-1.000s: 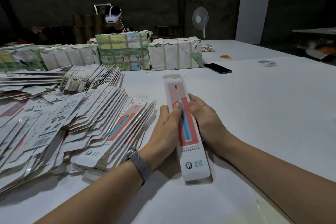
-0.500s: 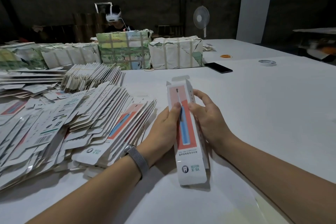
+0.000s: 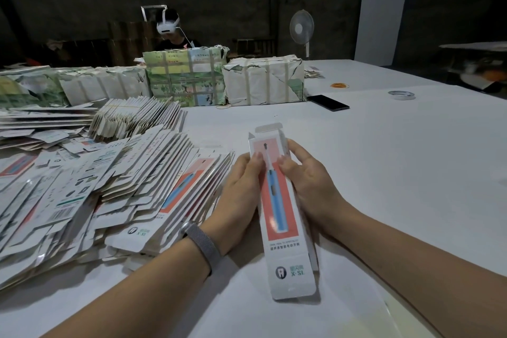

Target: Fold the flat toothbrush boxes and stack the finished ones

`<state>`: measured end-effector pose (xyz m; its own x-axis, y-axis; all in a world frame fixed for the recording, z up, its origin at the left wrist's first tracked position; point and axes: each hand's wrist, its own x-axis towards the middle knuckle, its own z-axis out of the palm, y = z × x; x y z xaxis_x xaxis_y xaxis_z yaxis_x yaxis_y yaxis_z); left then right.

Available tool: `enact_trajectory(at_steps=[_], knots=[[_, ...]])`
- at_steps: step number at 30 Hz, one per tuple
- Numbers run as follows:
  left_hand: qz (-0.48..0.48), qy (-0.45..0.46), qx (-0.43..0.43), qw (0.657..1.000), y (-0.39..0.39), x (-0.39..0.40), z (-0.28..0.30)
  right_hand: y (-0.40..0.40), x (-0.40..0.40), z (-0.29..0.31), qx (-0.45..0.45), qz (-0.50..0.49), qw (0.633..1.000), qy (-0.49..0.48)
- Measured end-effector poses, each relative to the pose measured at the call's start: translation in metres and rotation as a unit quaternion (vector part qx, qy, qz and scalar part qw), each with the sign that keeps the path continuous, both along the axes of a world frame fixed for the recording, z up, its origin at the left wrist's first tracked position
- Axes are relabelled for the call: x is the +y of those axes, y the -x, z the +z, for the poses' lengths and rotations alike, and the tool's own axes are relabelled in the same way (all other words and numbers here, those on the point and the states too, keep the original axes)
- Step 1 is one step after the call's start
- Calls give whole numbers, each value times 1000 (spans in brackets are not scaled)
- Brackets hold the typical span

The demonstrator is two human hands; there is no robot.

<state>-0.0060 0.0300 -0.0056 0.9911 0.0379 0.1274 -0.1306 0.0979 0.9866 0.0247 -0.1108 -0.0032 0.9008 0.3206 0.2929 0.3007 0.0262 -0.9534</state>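
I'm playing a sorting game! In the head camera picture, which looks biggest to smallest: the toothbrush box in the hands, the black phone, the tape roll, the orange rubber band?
1. toothbrush box, but it is nearest
2. phone
3. tape roll and rubber band: too alike to rank

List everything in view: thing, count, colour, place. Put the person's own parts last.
toothbrush box: one, white with a red panel and blue brush, held over the table, far flaps open.
flat boxes: large heap, mostly white, left.
wrapped bundles: several, white and green, far side.
phone: one, black, beyond the box.
tape roll: one, pale, far right.
orange ring: one, near the bundles.
fan: one, white, background.
table: white.
other person: one, wearing a white headset, behind the bundles.
wristband: grey, left wrist.
left hand: grips the box's left edge.
right hand: grips its right edge.
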Motion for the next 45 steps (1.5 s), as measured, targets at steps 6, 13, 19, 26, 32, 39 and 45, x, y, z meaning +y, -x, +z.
enact_trajectory(at_steps=[6, 13, 19, 26, 32, 39, 45], knots=[[-5, 28, -48, 998, -6, 4, -7, 5, 0, 4, 9, 14, 1000, 9], [-42, 41, -36, 998, -6, 7, -9, 3, -1, 4, 40, -7, 999, -27], [-57, 27, -26, 998, -2, 7, -7, 1, -2, 3, 43, -19, 998, -40], [-52, 6, -12, 999, -1, 6, -5, -1, -1, 2, 55, -29, 998, -33], [-58, -13, 2, 998, -3, 6, -6, -1, -2, 5, 62, -43, 996, -56], [-54, -10, 9, 998, -3, 4, -5, 0, -2, 5, 41, -63, 995, -63], [-48, -1, 5, 999, 0, 4, -5, 1, -2, 5, 24, -62, 995, -78]])
